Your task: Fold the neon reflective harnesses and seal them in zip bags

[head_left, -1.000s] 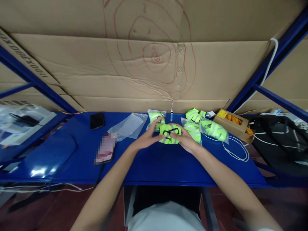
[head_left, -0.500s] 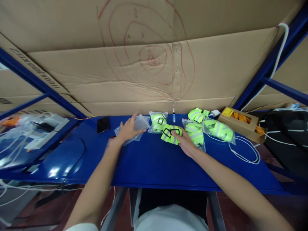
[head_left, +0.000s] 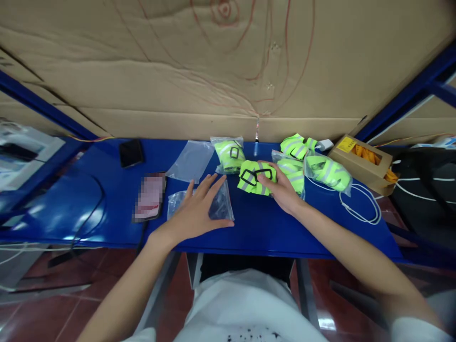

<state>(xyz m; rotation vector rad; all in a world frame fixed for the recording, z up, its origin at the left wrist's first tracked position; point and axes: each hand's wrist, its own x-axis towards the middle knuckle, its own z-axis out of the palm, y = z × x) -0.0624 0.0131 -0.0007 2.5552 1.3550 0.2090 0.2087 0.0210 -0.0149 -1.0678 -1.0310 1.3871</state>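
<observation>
My right hand [head_left: 283, 190] is closed round a folded reflective vest [head_left: 251, 183], neon yellow with grey stripes and two black buckles on top. The thumb presses on it near one buckle. To the left, my left hand [head_left: 199, 211] is spread open, palm down, over a clear plastic bag [head_left: 224, 204] lying flat on the blue table. A second clear bag [head_left: 190, 161] lies flat just beyond that hand. Behind the held vest sits a bagged vest [head_left: 230, 156], its black buckle showing through the plastic.
On the right lie more bagged vests [head_left: 327, 172], a loose vest [head_left: 297, 145], a white cable [head_left: 363, 204] and an open cardboard box [head_left: 363, 164] with orange items. A pixelated phone [head_left: 149, 197] and a dark phone [head_left: 130, 153] rest at left. Cardboard [head_left: 160, 95] walls the back.
My left hand has come nearer the table's front edge, its fingers now spread over a plastic bag. Another bag lies behind it. The right hand keeps its hold on the vest. The view has tilted down.
</observation>
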